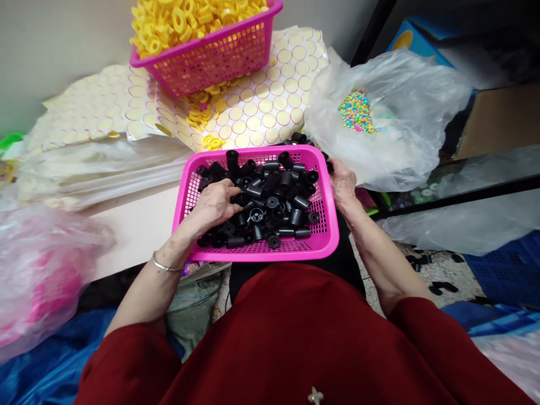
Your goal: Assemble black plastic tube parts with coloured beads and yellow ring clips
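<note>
A pink plastic basket (331,247) full of short black plastic cylinders (273,202) sits in front of my body. Some of the cylinders show a round end with a central hole. My left hand (215,203) reaches over the basket's left side into the pile, thumb and fingers bent about a black cylinder. Its fingertips are partly lost among the dark pieces. Against the outside of the basket's right wall, my right hand (343,183) grips it near the rim. The rim hides part of those fingers, and a black piece shows beside their tips.
Behind stands another pink basket (215,53) heaped with yellow rings (179,19), on sheets of round stickers (276,87). To the right lies a clear plastic bag (405,112) with colourful beads (356,111). A pink-filled plastic bag (50,275) is at left. Black pieces (442,287) lie on the floor.
</note>
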The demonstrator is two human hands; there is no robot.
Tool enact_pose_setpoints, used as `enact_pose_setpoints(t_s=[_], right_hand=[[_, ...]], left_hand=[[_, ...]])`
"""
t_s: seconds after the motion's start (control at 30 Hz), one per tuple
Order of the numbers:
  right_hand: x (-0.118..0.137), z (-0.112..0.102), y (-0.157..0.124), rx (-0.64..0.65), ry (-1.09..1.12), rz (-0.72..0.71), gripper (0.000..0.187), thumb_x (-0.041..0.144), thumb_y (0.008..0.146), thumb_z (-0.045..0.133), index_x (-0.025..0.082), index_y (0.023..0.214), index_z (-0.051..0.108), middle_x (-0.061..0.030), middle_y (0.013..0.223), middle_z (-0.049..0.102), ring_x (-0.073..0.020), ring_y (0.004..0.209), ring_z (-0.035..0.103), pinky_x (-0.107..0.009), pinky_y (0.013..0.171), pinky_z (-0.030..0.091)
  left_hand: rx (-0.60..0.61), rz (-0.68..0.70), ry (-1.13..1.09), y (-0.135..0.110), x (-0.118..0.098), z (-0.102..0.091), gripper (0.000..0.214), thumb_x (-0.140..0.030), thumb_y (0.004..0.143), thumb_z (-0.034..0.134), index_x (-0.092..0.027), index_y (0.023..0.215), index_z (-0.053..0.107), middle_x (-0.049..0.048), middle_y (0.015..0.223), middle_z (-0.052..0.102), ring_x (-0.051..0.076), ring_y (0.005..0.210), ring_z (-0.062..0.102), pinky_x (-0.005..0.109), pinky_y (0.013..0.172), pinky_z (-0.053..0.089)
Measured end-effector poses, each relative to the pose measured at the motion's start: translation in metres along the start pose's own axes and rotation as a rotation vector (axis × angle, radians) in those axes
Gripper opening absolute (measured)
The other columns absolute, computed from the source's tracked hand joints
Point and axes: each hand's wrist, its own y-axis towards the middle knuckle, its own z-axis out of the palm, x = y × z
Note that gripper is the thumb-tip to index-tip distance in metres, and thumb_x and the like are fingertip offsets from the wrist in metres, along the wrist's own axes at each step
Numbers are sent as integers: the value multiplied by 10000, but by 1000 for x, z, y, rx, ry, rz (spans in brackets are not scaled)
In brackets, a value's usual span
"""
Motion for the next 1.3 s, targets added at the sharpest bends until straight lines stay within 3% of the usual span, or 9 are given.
enact_pose_setpoints(t_s=[0.2, 0.3, 0.37, 0.5, 0.63, 0.77, 0.93, 1.13, 1.3], right_hand=[[-1, -23, -9, -191, 45, -54, 249, 289, 833, 483, 169, 1003, 620, -127, 899, 686, -249, 805, 618, -377, 727, 468], [26, -42, -16, -276, 155, -264, 184, 255, 849, 494, 190, 954, 630, -102, 913, 674, -222, 824, 608, -376, 749, 478], [56, -50, -19, -153, 202, -548, 153, 252, 871, 502, 208, 944, 629, -71, 948, 666, -211, 878, 597, -382, 798, 476], [126, -48, -27, 328, 111, -1086, 180, 177, 901, 446, 180, 874, 623, -60, 950, 650, -183, 856, 548, -338, 767, 442], [177, -24, -40, 720, -110, -1327, 189, 103, 873, 445, 168, 932, 613, -70, 967, 609, -175, 822, 537, -300, 646, 383], [201, 2, -52, 754, -203, -1481, 254, 112, 920, 380, 157, 1053, 592, -110, 1038, 598, -194, 818, 576, -317, 615, 367], [203, 14, -50, 795, -58, -1307, 195, 44, 845, 439, 137, 942, 580, -101, 985, 619, -183, 816, 570, -316, 651, 391], [171, -7, -39, 963, 932, -526, 256, 89, 676, 612, 160, 904, 520, 43, 762, 558, -103, 687, 528, -245, 626, 431], [153, -24, -43, 927, 1259, -122, 333, 118, 575, 754, 153, 845, 562, 49, 739, 583, -84, 660, 551, -235, 628, 471]], left_hand=[[-151, -123, -256, -10, 17, -32, 482, -435, 587, 769, -154, 976, 732, 53, 931, 687, 222, 887, 608, 336, 838, 488], [-91, -164, -246, -27, 27, -42, 438, -447, 613, 743, -150, 935, 735, 50, 890, 680, 215, 861, 607, 337, 820, 494], [40, -83, -180, -35, 30, -39, 410, -396, 590, 738, -165, 929, 738, 43, 933, 661, 211, 883, 602, 336, 842, 495], [133, 85, -48, -41, 31, -25, 364, -314, 600, 679, -180, 934, 736, 51, 1057, 594, 212, 960, 576, 344, 890, 489], [17, 66, -79, -41, 31, -21, 263, -344, 611, 711, -174, 812, 715, 48, 1011, 595, 211, 954, 571, 347, 894, 486], [-286, -82, -254, -47, 34, -27, 320, -349, 580, 765, -184, 842, 685, 23, 891, 608, 198, 893, 573, 337, 849, 489], [-382, -163, -661, -58, 34, -29, 474, -301, 568, 788, -207, 1002, 624, 22, 914, 633, 166, 809, 577, 303, 731, 506], [-277, -21, -810, -57, 15, -17, 485, -323, 436, 898, -170, 814, 636, 36, 854, 626, 171, 800, 602, 319, 740, 515], [-280, 92, -736, -46, -2, -9, 387, -356, 451, 900, -170, 726, 700, 44, 841, 633, 180, 830, 588, 325, 768, 494]])
